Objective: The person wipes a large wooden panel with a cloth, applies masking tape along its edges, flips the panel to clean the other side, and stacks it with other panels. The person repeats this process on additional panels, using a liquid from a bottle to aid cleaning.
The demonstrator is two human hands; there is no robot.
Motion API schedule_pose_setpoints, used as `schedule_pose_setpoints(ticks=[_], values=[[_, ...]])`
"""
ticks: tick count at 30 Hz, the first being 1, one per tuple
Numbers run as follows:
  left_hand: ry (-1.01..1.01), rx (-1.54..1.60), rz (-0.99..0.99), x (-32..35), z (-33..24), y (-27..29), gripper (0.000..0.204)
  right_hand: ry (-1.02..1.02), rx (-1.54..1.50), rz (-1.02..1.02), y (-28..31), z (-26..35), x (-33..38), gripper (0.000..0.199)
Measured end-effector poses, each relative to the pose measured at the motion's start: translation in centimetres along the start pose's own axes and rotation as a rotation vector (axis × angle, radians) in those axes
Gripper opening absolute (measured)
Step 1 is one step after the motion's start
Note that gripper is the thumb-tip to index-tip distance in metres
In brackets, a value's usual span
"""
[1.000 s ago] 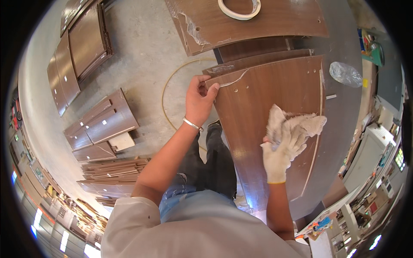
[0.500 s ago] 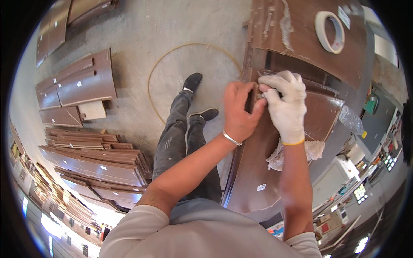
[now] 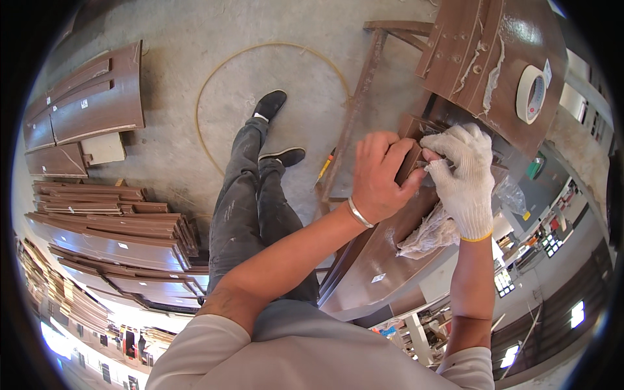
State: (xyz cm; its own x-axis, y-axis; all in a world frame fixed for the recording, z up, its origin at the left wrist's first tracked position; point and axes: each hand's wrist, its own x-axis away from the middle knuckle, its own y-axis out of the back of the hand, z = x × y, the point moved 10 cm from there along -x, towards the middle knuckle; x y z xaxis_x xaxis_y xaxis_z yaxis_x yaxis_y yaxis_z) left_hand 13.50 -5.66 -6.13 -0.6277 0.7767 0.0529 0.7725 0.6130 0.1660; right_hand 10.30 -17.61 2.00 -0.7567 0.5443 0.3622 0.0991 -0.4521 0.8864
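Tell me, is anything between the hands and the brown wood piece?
Nothing visible is. The left hand and the gloved right hand both already touch the wood piece, gripping it from either side above the panel.

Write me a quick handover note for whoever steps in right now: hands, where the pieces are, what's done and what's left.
Left hand: bare, gripping the edge of a small brown wood piece at the end of the curved brown panel.
Right hand: in a white glove, fingertips pinching at the same piece.
White rag lies on the panel under the right wrist. Tape roll sits on the upper panel; a yellow-handled tool lies on the floor.
Done: both hands are on the piece.
Left: whatever they are working at that edge; the contact itself is hidden.
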Motion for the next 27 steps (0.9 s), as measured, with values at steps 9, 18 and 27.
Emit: schedule_pose_setpoints(ticks=[9,18,27], values=[[0.015,0.037,-0.031,-0.1,0.0,0.3,0.051,0.095,0.268,0.069,0.3,2.9,-1.2,0.008],[0.013,0.021,-0.061,0.0,0.2,0.2,0.051,0.071,0.611,0.132,-1.5,4.2,-0.7,0.019],[0.021,0.029,-0.066,0.1,0.1,0.3,0.052,-0.315,-0.267,-0.029,-0.7,-1.6,1.6,0.014]])
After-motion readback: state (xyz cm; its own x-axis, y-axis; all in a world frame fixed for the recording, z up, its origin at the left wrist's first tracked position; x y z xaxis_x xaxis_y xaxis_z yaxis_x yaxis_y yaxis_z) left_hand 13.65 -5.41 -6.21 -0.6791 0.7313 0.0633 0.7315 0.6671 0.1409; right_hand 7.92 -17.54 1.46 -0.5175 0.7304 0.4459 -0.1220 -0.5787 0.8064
